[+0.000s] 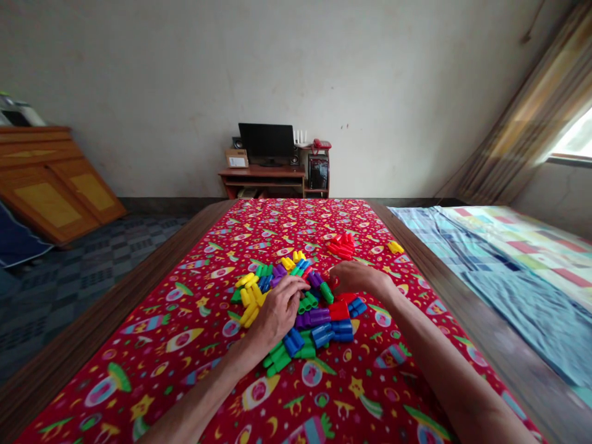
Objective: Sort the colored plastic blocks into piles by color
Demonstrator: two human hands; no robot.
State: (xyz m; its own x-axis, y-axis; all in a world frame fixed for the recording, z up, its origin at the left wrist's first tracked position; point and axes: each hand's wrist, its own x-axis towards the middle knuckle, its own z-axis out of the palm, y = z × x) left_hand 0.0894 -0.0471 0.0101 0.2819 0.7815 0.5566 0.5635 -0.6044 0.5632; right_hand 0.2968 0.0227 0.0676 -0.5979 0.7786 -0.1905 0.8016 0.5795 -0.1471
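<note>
A pile of plastic building blocks in several colours lies on the red patterned cloth. My left hand (pixel 283 301) rests over the left part of the pile, fingers loosely extended to the right. Yellow blocks (pixel 252 302) lie beside it, and green blocks (pixel 308 302) are near its fingertips. With bent fingers, my right hand (pixel 354 277) grips a red block (pixel 333 281) at the pile's right side; the fingers partly hide it. Purple blocks (pixel 312 318) and blue blocks (pixel 332 332) lie at the front of the pile.
Separate red blocks (pixel 341 245) lie beyond my right hand, and a lone yellow block (pixel 394 247) sits farther right. The cloth (pixel 185 370) covers a wooden table (pixel 152 287). A bed (pixel 509 271) is at the right; a desk with a monitor (pixel 267 143) stands behind.
</note>
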